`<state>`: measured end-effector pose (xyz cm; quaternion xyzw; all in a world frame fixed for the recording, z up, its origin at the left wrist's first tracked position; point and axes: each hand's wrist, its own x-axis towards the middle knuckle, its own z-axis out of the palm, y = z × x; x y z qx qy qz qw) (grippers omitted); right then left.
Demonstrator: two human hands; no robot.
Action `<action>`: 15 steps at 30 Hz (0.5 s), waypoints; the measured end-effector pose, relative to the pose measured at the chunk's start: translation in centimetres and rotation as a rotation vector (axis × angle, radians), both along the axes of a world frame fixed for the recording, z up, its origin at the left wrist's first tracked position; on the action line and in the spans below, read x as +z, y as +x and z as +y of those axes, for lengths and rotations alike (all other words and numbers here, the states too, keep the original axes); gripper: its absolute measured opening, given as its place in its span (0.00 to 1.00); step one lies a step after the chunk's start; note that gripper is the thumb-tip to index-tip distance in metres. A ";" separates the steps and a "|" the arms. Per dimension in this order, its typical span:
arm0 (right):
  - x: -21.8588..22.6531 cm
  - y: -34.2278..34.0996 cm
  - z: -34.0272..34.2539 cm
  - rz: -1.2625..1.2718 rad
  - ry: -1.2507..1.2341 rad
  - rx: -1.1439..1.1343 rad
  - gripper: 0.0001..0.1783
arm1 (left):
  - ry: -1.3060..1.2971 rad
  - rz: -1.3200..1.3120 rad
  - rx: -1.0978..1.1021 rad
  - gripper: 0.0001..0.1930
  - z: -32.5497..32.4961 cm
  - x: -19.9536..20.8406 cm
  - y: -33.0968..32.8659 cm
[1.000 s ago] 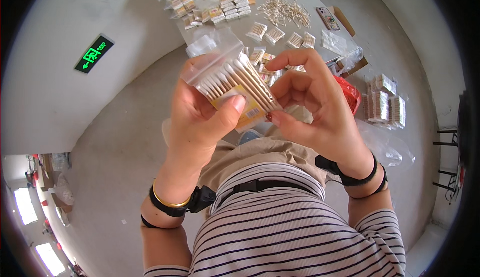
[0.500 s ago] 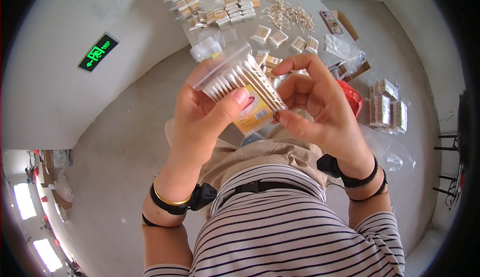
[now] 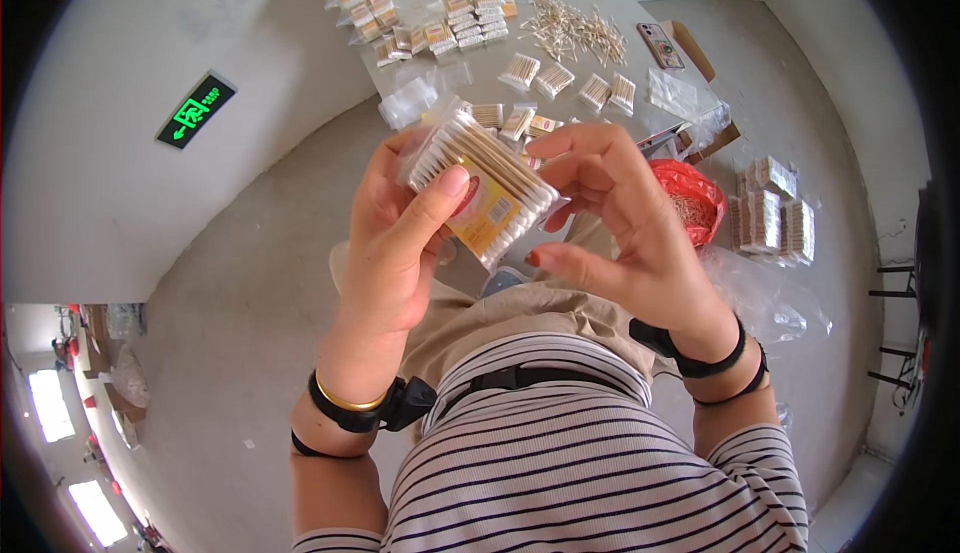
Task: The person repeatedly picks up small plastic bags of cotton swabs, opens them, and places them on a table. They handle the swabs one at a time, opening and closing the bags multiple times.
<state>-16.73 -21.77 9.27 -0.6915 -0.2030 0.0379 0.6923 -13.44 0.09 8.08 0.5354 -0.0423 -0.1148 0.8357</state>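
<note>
My left hand (image 3: 395,218) is closed round a clear bag of cotton swabs (image 3: 505,168), its thumb pressed on the front. The bag is tilted, with white swab tips along two ends and a yellow label card with a red oval inside. Beside the bag's right end is my right hand (image 3: 625,218), thumb apart from its bent fingers and nothing visible between them. One of its fingers is close to the bag's corner; I cannot tell whether it touches. Behind both hands, more small swab packs (image 3: 518,121) lie on the table, partly hidden.
The grey table (image 3: 490,78) bears stacked labelled swab packs (image 3: 465,23), a loose heap of swabs (image 3: 575,31), clear plastic bags (image 3: 410,98) and a phone (image 3: 660,45). To the right are a red bag (image 3: 690,198) holding swabs and stacked bundles (image 3: 765,213).
The clear zip flap that stood up from the pack's upper left end no longer stands out there. My right thumb has come away from the pack's lower right edge.
</note>
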 end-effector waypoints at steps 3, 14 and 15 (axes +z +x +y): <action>-0.9 0.3 0.3 -0.122 -0.049 -0.029 0.34 | -0.145 0.004 -0.049 0.22 -0.1 -0.9 -0.4; -1.8 0.9 0.4 -0.043 0.124 -0.109 0.18 | 0.012 -0.240 -0.011 0.22 -0.2 -1.8 -2.7; -1.8 1.0 0.2 -0.054 0.116 -0.105 0.18 | 0.043 -0.259 -0.008 0.22 -0.3 -0.9 -2.7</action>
